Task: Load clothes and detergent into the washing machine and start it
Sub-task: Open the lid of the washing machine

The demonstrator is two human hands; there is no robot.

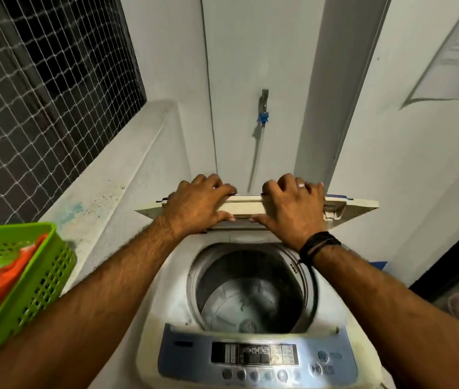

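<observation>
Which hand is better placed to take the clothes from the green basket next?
Left. The green basket is on the left hand's side, while the right hand would have to cross over. Both now grip the lid.

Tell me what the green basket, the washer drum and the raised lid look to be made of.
Green basket: moulded plastic, judging by its uniform bright colour and grid of regular slots.
Washer drum: probably stainless steel; grey, with a dull metallic sheen, though blur hides detail.
Lid, gripped by the left hand and right hand: likely cream plastic, matte and yellowed.
</observation>
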